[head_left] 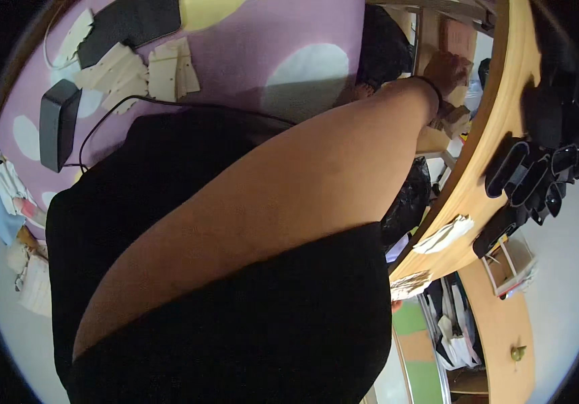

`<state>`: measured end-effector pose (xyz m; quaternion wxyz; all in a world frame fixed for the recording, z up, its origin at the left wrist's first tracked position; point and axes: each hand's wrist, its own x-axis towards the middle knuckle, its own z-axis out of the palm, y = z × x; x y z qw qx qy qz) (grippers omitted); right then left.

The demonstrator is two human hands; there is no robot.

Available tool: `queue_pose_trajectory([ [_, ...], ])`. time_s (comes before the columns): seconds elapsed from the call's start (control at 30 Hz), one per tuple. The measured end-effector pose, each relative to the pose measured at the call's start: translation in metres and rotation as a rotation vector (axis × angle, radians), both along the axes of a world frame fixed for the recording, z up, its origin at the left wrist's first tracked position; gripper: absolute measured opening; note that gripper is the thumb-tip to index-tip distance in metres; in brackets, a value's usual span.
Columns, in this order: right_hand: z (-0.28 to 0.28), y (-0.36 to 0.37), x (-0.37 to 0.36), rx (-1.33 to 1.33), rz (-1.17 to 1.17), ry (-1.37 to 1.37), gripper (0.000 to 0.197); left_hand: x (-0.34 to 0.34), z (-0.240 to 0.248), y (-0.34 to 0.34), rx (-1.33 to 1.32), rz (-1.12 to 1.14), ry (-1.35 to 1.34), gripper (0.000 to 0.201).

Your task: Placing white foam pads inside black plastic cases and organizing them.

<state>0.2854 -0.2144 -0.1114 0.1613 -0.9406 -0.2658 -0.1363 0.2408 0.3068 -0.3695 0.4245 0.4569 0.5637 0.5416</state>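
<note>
My left forearm crosses from the lower left to the upper right, with a dark band round the wrist. My left hand (447, 73) reaches under the wooden desktop, by a shelf. Its fingers look curled, but whatever they grip, if anything, is hidden. Close beyond it is a pinkish-brown box-like thing (459, 37). Crumpled brown paper (456, 122) lies just below the wrist. A black plastic bag (410, 202) sits beneath the forearm. My right hand does not show.
The pale wooden desktop (484, 145) curves along the right, bearing black cases (538, 172) and white paper (444, 234). On the purple spotted cloth (235, 60) lie a black box (59, 126) with a cable and pale flat pieces (118, 74). An open drawer-like compartment (451, 323) holds cloth.
</note>
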Motion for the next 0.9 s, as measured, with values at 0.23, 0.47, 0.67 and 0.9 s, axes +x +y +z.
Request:
queue_pose_trajectory([
  [0.23,0.000,0.052,-0.038,0.069,-0.103,0.115,0.039,-0.004,-0.043,0.014,0.052,-0.200,-0.275,0.029],
  [0.47,0.001,0.059,-0.051,0.242,-0.082,0.131,0.037,-0.011,0.016,0.034,-0.046,-0.255,-0.466,0.031],
  [0.67,0.002,0.068,-0.066,0.203,-0.179,0.166,0.041,-0.022,0.030,0.026,-0.196,-0.324,-0.575,0.034],
  [0.9,0.003,0.057,-0.055,0.224,-0.127,0.194,0.044,-0.072,0.029,0.014,-0.387,-0.370,-0.627,0.037],
])
